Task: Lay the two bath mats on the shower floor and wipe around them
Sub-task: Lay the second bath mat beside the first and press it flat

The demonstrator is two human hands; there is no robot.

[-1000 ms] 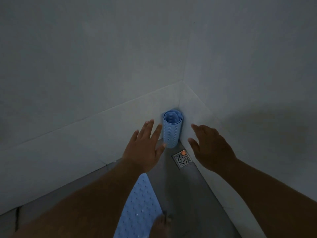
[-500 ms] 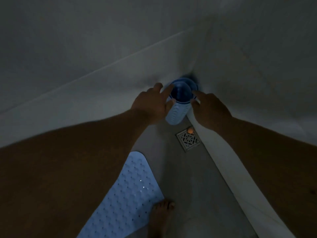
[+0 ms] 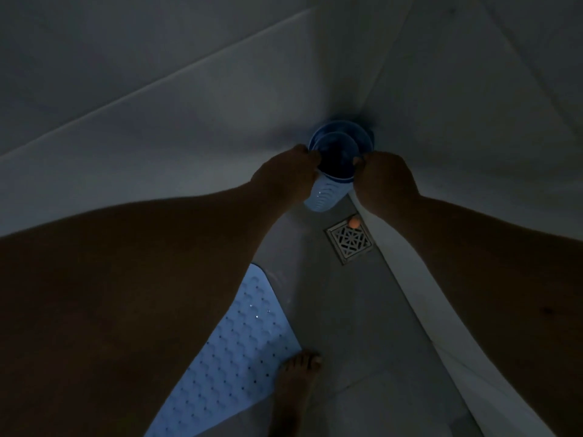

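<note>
Both hands, left hand (image 3: 285, 171) and right hand (image 3: 383, 178), grip the rolled blue dimpled rubber bath mat (image 3: 328, 192) upright in the corner, fingers clamped on its rim. A flat perforated blue bath mat (image 3: 239, 351) lies on the grey floor (image 3: 356, 326).

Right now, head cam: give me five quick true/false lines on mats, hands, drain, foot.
1. Both hands hold the rolled mat at its top rim. True: left hand and right hand each have a grip on one side.
2. The rolled mat lies flat on the floor. False: it stands on end in the wall corner.
3. A flat mat is already on the floor. True.
4. The drain is covered by the flat mat. False: it is bare, with a small orange thing at its edge.
5. A bare foot stands on the drain. False: it is beside the flat mat's edge.
</note>
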